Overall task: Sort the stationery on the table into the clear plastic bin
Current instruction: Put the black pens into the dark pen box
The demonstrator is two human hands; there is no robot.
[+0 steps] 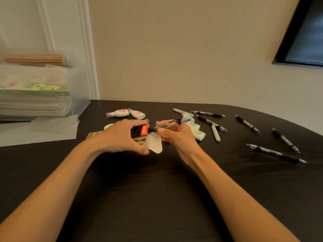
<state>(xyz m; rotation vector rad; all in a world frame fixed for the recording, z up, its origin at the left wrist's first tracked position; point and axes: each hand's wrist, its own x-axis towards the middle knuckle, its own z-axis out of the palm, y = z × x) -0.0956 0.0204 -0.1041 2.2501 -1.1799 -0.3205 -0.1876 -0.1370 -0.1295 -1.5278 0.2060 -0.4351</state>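
Note:
My left hand (122, 137) grips a black and gold pen box (141, 135) with a red label, its white end flap open toward the right. My right hand (174, 135) pinches a clear-barrelled black pen (172, 123), its tip at the box's open end. Several black pens (247, 123) lie scattered on the black table (157, 189) to the right. White correction tapes (120, 113) lie behind my hands, more of them (198, 133) just right of my right hand. The clear plastic bin (78, 95) stands at the far left, holding flat packs and pencils.
Two pale green sticks (215, 132) lie among the pens. A clear plastic lid or sheet (38, 131) lies in front of the bin. A beige wall rises behind the table, with a dark framed panel (304, 32) at the upper right.

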